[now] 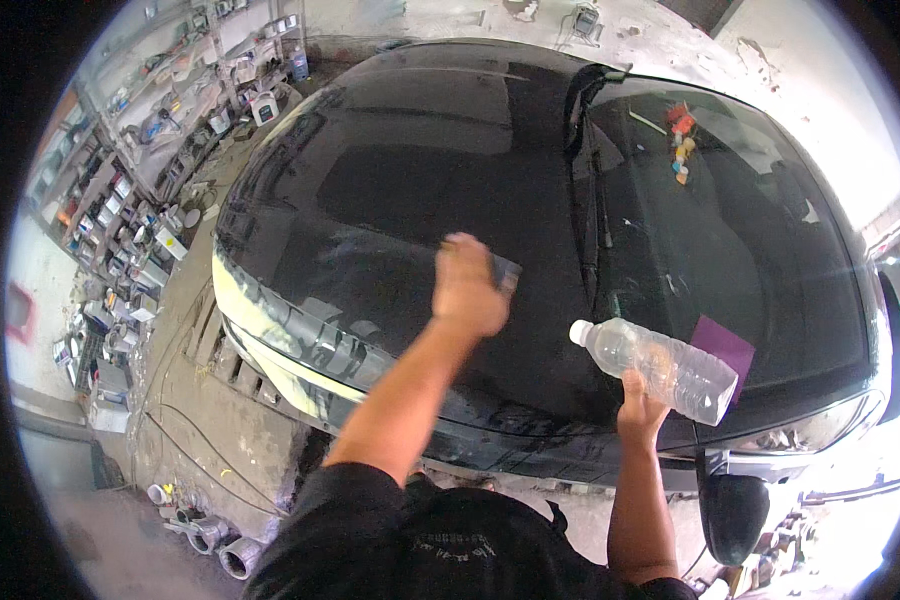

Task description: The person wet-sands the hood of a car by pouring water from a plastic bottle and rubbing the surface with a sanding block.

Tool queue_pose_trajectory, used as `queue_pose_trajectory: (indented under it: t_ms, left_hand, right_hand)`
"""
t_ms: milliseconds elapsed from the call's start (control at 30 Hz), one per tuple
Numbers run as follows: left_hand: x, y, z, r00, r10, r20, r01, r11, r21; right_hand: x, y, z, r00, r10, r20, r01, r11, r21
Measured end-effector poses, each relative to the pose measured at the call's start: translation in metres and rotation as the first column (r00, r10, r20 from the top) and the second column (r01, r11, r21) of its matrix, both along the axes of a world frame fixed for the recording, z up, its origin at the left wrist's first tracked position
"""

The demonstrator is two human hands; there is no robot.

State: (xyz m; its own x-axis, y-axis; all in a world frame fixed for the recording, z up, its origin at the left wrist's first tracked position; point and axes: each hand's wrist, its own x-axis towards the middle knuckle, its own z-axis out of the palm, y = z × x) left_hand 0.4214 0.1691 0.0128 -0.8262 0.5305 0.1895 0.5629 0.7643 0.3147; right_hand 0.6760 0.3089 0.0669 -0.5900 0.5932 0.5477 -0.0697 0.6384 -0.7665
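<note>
Clear plastic makes the bottle (698, 382), right of centre in the lower half of the frame, probably light unless full; its fill is hard to judge. Its thin wall likely flexes and turns slippery when wet, so the middle, where the right hand (644, 408) has its fingers wrapped, seems the best hold. Near mid-frame, the left hand (470, 290) lies over a grey pad (508, 272), likely soft, best held flat; whether those blurred fingers pinch it, I cannot tell. Beneath spreads the dark car hood (400, 190); a purple sheet (725, 345) lies beyond the bottle.
</note>
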Motion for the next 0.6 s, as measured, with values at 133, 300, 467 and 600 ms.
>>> queue_pose_trajectory:
  t_ms: [133,300,467,600]
  left_hand:
    - [0.03,0.016,-0.023,0.952,-0.254,-0.172,0.264,0.964,0.036]
    - [-0.107,-0.079,0.001,0.998,0.046,0.051,-0.049,0.997,0.056]
    - [-0.13,-0.055,0.015,0.987,0.114,0.116,-0.104,0.99,-0.093]
    - [-0.017,0.043,0.033,0.962,-0.255,0.103,0.266,0.957,-0.115]
  right_hand:
    - [-0.029,-0.011,0.003,0.997,0.079,0.001,-0.079,0.995,0.066]
    - [-0.029,-0.013,0.013,0.999,-0.005,0.046,0.001,0.997,0.077]
    - [-0.027,-0.017,0.004,0.997,-0.076,-0.023,0.075,0.997,-0.028]
    - [-0.024,-0.015,-0.001,0.987,-0.157,0.02,0.157,0.987,-0.016]
